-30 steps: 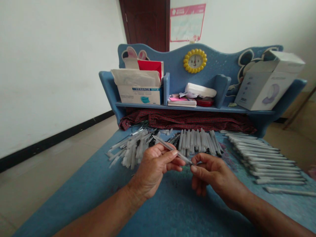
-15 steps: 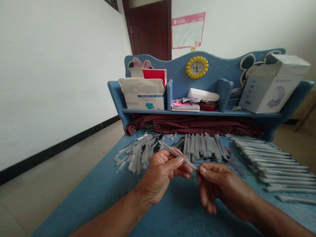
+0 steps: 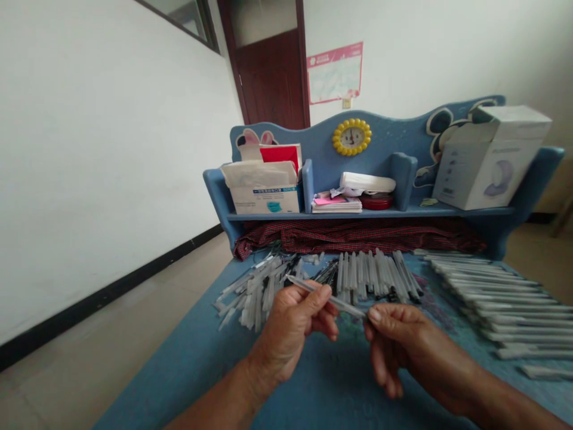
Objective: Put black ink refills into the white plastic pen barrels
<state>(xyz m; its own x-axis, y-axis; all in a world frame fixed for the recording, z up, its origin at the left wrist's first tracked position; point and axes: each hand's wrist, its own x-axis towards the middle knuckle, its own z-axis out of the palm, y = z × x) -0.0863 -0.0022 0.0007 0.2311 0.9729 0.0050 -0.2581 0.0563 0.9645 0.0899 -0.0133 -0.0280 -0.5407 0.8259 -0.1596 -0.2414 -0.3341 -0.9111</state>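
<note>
In the head view, the left forearm rises from the bottom edge, its hand (image 3: 295, 319) turned palm-inward, thumb and fingers pinching the middle of a slim translucent plastic pen (image 3: 338, 303), lower fingers loosely curled. The right arm reaches in from the lower right, its hand (image 3: 405, 340) pinching the pen's other end between thumb and forefinger, remaining fingers hanging half open. The pen slants above the blue worktop (image 3: 322, 382), in front of the row of clear pen caps (image 3: 373, 275).

Blue desk (image 3: 197, 358) — red-and-black checked cloth (image 3: 340, 237) — yellow-rimmed clock (image 3: 351, 137), dark red-brown door (image 3: 272, 77)
</note>
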